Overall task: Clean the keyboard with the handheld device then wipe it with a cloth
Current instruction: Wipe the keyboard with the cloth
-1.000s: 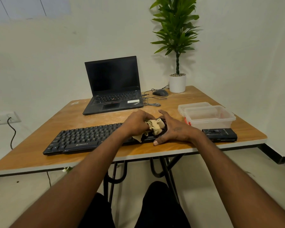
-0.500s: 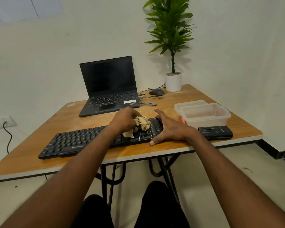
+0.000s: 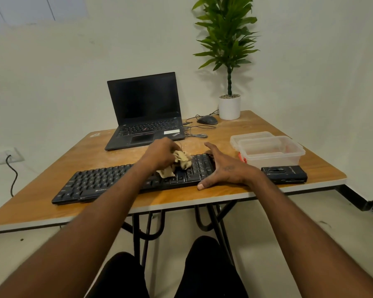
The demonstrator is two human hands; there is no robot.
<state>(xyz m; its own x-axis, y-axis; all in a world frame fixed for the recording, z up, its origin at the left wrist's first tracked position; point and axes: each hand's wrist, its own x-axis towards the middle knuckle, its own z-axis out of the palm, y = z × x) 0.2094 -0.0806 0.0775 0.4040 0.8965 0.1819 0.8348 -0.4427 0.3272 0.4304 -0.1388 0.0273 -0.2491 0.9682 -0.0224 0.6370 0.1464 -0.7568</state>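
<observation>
Left hand (image 3: 159,153) is bunching the cloth (image 3: 179,163) in a closed grip on the keyboard (image 3: 99,183); right hand (image 3: 224,168), fingers spread, is bracing its end

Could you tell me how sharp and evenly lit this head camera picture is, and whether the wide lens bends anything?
In the head view, light is soft and even; the green potted plant casts a faint shadow on the wall. The left hand holding the crumpled beige cloth looks slightly smeared, while the black keyboard stays readable. The forearms flare wide at the bottom, and the wooden table splays outward.
</observation>
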